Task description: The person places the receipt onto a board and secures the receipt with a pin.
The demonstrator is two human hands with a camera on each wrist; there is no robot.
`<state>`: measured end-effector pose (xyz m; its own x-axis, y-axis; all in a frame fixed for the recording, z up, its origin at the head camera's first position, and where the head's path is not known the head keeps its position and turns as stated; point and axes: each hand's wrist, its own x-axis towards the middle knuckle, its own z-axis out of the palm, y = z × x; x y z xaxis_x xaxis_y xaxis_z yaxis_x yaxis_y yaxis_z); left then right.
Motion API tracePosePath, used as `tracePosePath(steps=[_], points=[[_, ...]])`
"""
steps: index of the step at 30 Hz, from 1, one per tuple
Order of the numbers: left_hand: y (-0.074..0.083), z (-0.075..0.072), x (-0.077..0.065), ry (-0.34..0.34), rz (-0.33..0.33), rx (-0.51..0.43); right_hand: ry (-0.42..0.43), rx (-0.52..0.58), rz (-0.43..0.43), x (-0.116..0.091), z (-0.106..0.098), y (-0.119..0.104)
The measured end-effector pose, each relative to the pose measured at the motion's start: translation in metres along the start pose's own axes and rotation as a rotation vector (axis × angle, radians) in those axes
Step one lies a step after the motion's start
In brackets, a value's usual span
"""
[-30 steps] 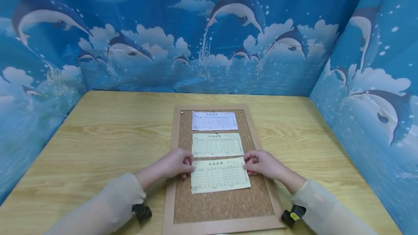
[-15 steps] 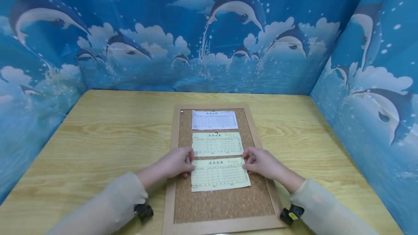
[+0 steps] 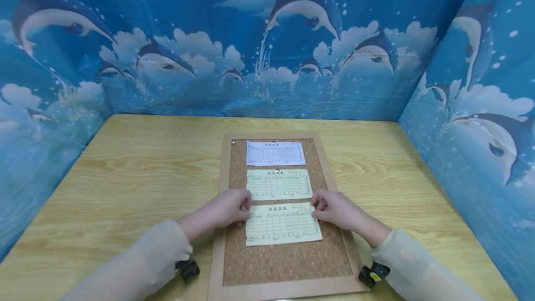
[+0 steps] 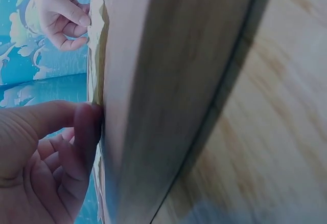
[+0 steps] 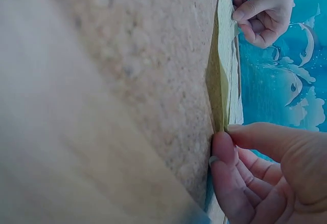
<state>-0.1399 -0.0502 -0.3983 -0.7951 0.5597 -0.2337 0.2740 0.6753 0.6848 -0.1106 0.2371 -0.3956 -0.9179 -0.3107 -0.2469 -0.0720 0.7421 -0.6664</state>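
A printed green paper form (image 3: 284, 229) lies on the lower half of a wood-framed corkboard (image 3: 288, 264). My left hand (image 3: 231, 207) pinches the form's left edge between thumb and fingers, just inside the board's frame. The right hand (image 3: 334, 208) pinches its right edge near the upper corner. In the right wrist view the form (image 5: 225, 65) bows slightly up from the cork between both hands. Directly above it sits a second green form (image 3: 279, 185) with a silver pushpin (image 3: 277, 171) at its top.
Near the board's top a pale purple form (image 3: 276, 154) is held by another pushpin (image 3: 273, 143). A loose-standing pin (image 3: 233, 143) sits at the upper left corner. The board rests on a wood-grain table (image 3: 159, 166), with dolphin-print curtains (image 3: 200, 50) behind and at both sides.
My left hand has shifted slightly right and up along the form's left edge. The lowest form has moved up a little; the right hand keeps its pinch.
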Motion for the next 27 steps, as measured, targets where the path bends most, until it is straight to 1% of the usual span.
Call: tracePosePath(steps=[5,8,10,14,17,20,24,27], points=[[0.001,0.0,0.0,0.002,0.021,0.051,-0.01,-0.013,-0.017,0.0,-0.001,-0.001],[0.002,0.001,0.001,0.018,0.046,0.117,-0.013,-0.013,-0.015,0.0,-0.001,-0.001],[0.002,0.002,0.001,0.034,0.062,0.175,-0.015,-0.019,-0.012,0.0,-0.001,-0.001],[0.004,0.004,0.001,0.062,0.069,0.29,-0.019,-0.028,-0.005,0.0,0.0,-0.001],[0.006,0.007,-0.002,0.1,0.086,0.402,-0.02,-0.031,-0.006,0.0,0.0,-0.002],[0.011,0.01,-0.007,0.137,0.139,0.545,-0.019,-0.036,-0.01,0.0,0.0,-0.002],[0.016,0.011,-0.015,0.17,0.243,0.708,-0.015,-0.068,-0.026,-0.001,-0.001,-0.003],[0.019,0.013,-0.02,0.177,0.281,0.77,-0.022,-0.099,-0.058,-0.002,-0.002,-0.003]])
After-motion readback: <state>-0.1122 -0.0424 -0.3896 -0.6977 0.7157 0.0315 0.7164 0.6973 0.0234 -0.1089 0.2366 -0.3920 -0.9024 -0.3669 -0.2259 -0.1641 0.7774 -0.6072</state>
